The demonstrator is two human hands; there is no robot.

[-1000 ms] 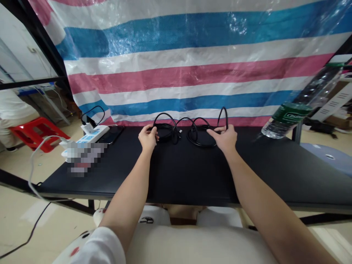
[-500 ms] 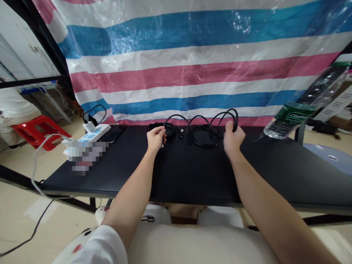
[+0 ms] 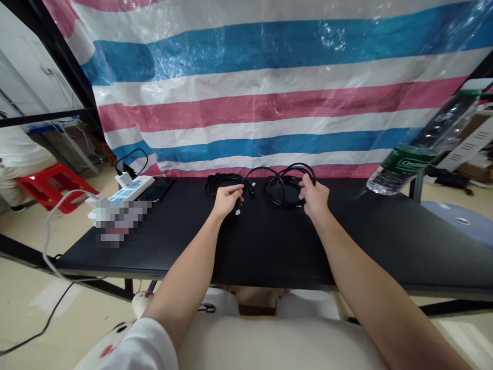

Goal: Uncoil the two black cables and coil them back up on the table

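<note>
A black cable [image 3: 283, 186] lies in loops at the far middle of the black table [image 3: 269, 241]. My right hand [image 3: 315, 197] is closed around the loops on their right side. My left hand [image 3: 227, 198] pinches one end of the same cable, whose small plug points down beside the fingers. A second coiled black cable [image 3: 220, 181] rests on the table just behind my left hand, untouched.
A white power strip [image 3: 129, 187] with a charger and a dark phone [image 3: 157, 188] sit at the table's far left. A plastic water bottle [image 3: 419, 146] stands at the far right. A striped tarp [image 3: 269, 87] hangs behind. A person sits by a red stool [image 3: 50, 185] at left.
My hands have drawn closer together. The right hand has gathered the raised loops into a tighter bundle, and the left hand has moved right from the other coil, holding the cable's end.
</note>
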